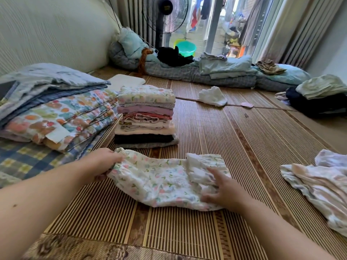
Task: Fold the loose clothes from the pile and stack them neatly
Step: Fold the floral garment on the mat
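A white floral garment (159,180) lies flat on the bamboo mat (216,128) in front of me. My left hand (105,162) grips its left end at the gathered edge. My right hand (223,190) presses flat on its right end, fingers spread over a folded-back flap. Just behind the garment stands a neat stack of folded clothes (145,117), topped by a matching floral piece. A loose pale striped garment (319,186) lies crumpled at the right edge of the mat.
Folded quilts and blankets (54,107) pile up on the left. A small white cloth (213,96) lies on the mat further back. Bedding (216,72) runs along the far edge, a standing fan (165,14) behind it. Dark clothes (315,102) sit at the far right.
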The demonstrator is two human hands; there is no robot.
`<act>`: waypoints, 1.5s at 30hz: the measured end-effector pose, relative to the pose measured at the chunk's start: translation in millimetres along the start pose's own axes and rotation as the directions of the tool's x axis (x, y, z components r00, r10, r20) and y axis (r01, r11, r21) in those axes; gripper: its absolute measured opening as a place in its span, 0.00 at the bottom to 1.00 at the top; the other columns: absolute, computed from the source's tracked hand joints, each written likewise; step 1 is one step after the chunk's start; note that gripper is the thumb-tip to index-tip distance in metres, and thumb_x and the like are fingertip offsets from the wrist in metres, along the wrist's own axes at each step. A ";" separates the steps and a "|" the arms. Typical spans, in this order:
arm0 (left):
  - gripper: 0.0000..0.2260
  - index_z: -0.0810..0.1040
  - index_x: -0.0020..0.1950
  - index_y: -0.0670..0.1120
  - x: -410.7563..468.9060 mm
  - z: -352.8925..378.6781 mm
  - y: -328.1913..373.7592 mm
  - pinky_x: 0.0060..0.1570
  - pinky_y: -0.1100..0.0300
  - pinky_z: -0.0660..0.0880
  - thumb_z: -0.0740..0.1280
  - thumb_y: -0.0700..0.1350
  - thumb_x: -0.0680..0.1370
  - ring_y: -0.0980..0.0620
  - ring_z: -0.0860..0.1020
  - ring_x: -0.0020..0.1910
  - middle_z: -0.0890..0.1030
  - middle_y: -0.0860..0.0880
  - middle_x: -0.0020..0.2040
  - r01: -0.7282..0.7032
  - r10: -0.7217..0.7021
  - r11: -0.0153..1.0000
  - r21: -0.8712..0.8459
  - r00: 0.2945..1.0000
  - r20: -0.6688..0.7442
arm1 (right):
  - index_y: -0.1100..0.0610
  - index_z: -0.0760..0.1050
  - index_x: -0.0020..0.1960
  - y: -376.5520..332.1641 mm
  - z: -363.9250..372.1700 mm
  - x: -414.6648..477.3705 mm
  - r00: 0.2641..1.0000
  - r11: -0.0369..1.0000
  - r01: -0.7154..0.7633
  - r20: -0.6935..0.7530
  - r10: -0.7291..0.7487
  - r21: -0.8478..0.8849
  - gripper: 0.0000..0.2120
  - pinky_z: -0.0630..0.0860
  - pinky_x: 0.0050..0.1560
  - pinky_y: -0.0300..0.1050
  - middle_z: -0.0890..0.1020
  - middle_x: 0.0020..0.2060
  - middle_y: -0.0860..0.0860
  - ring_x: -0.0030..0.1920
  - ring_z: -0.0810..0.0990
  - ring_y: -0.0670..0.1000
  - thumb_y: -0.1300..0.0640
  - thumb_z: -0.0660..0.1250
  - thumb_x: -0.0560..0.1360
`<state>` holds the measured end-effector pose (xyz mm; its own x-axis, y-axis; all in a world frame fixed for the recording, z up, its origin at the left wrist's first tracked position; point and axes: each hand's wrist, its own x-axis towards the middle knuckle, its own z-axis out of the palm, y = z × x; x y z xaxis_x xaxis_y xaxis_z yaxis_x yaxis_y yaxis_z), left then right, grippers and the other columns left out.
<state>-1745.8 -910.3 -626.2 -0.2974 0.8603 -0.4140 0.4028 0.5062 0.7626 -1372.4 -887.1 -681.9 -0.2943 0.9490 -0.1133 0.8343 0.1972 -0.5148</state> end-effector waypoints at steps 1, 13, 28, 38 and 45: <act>0.08 0.78 0.49 0.43 0.2 0.2 -1.4 0.31 0.58 0.67 0.66 0.48 0.77 0.45 0.75 0.37 0.81 0.41 0.40 0.006 -0.006 1.000 0.000 1.000 -0.001 | 0.36 0.55 0.74 -4.0 3.7 2.1 0.999 0.998 0.005 0.046 -0.002 -0.056 0.42 0.73 0.62 0.48 0.67 0.64 0.36 0.62 0.72 0.44 0.39 0.73 0.66; 0.09 0.78 0.48 0.41 2.2 -0.5 -24.3 0.32 0.58 0.73 0.65 0.47 0.78 0.45 0.79 0.37 0.82 0.42 0.41 0.091 -0.089 0.995 0.028 0.994 -0.067 | 0.39 0.78 0.56 -40.5 -4.1 -8.8 0.993 0.906 0.021 -0.115 0.030 0.422 0.12 0.79 0.51 0.43 0.83 0.53 0.41 0.54 0.81 0.49 0.44 0.57 0.80; 0.16 0.72 0.63 0.45 -1.0 11.0 -38.6 0.37 0.56 0.77 0.65 0.51 0.78 0.45 0.79 0.46 0.78 0.44 0.49 0.118 -0.087 0.970 0.214 0.985 -0.148 | 0.58 0.80 0.47 -24.4 -14.4 8.4 0.807 0.806 -0.591 0.016 0.590 0.030 0.17 0.79 0.50 0.49 0.84 0.42 0.54 0.45 0.82 0.54 0.45 0.72 0.70; 0.07 0.75 0.56 0.49 -25.0 64.9 -15.2 0.35 0.55 0.81 0.66 0.43 0.78 0.47 0.84 0.43 0.83 0.44 0.50 0.090 -0.038 0.954 -0.285 0.982 0.184 | 0.62 0.77 0.48 -42.7 -108.4 -0.9 0.902 0.914 -0.377 -0.167 0.399 0.147 0.11 0.79 0.52 0.61 0.82 0.44 0.61 0.45 0.82 0.61 0.53 0.68 0.74; 0.09 0.74 0.59 0.50 -35.3 93.7 -9.6 0.35 0.57 0.78 0.64 0.44 0.79 0.48 0.82 0.47 0.81 0.47 0.52 0.066 -0.005 0.960 -0.272 0.976 0.220 | 0.56 0.76 0.50 -143.2 -75.2 2.8 0.989 0.992 -0.115 -0.096 0.110 -0.053 0.07 0.73 0.42 0.43 0.80 0.45 0.56 0.44 0.79 0.54 0.56 0.61 0.77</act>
<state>-1658.1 -939.9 -665.5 -0.1019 0.8501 -0.5166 0.1312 0.5263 0.8401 -1457.6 -894.2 -544.7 -0.1549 0.9841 -0.0873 0.8861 0.0993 -0.4527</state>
